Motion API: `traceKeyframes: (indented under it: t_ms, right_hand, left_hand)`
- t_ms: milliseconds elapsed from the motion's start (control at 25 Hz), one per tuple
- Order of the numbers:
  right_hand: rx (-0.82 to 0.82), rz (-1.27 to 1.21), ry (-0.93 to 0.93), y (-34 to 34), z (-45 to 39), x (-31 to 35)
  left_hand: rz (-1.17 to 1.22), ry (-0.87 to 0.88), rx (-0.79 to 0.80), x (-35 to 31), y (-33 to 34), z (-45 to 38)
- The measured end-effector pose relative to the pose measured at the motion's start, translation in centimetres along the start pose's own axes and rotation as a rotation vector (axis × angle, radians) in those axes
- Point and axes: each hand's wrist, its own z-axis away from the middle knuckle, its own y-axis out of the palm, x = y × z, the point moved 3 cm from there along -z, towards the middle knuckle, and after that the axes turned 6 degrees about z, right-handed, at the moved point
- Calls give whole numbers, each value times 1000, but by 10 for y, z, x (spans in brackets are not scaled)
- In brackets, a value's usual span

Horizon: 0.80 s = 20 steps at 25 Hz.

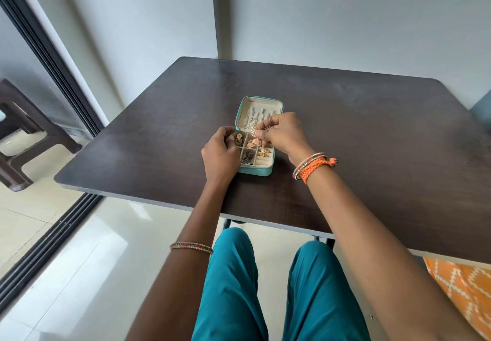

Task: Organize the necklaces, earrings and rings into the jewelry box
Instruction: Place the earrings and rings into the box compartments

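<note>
Teal jewelry box (pixel 255 171) open on dark table (pixel 372 133), right hand (pixel 285 132) pinching gold earring (pixel 254 131), left hand (pixel 220 152) gripping its edge.

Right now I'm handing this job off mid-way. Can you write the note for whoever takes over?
Left hand: grips the left edge of the open jewelry box, steadying it.
Right hand: pinches a round gold earring just above the tray's far compartments.
Done: silver necklaces hang in the lid; gold earrings and dark pieces fill several compartments.
Left: set the held earring down and close the box. No loose jewelry shows on the table.
</note>
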Motion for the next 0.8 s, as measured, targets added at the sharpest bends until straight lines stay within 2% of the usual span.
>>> traceKeyframes:
  t_ms: [160,520,800]
  right_hand:
    - [22,108,21,4,-7,4]
    - [-118,363,7,19,-14,-2]
    - [-71,567,28,16,-20,1]
  left_hand:
    - [10,-5,5,0,0,0]
    - [35,6,0,0,-1,1]
    - [36,1,-3,1,-1,0]
